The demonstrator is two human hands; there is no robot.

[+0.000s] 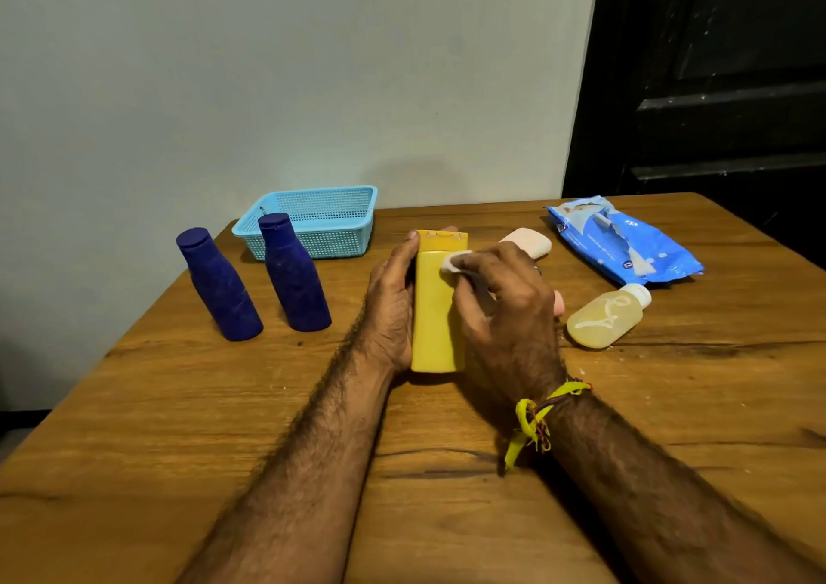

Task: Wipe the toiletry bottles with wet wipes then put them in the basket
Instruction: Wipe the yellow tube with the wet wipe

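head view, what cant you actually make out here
- Far side of the yellow bottle: hidden by the left hand and right hand, which holds the wet wipe.
- Pink object: partly behind the right hand, kind unclear.
- Wipes pack print: too small to read.
- Basket floor: hidden by its wall and the blue bottles.

Yellow thread wristband, bare forearms

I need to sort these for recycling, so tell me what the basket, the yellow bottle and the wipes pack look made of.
Basket: light blue moulded plastic, judging by its uniform mesh walls. Yellow bottle: opaque plastic, smooth, slightly glossy, with a hinged cap. Wipes pack: thin blue plastic film, shiny and crinkled, probably soft.
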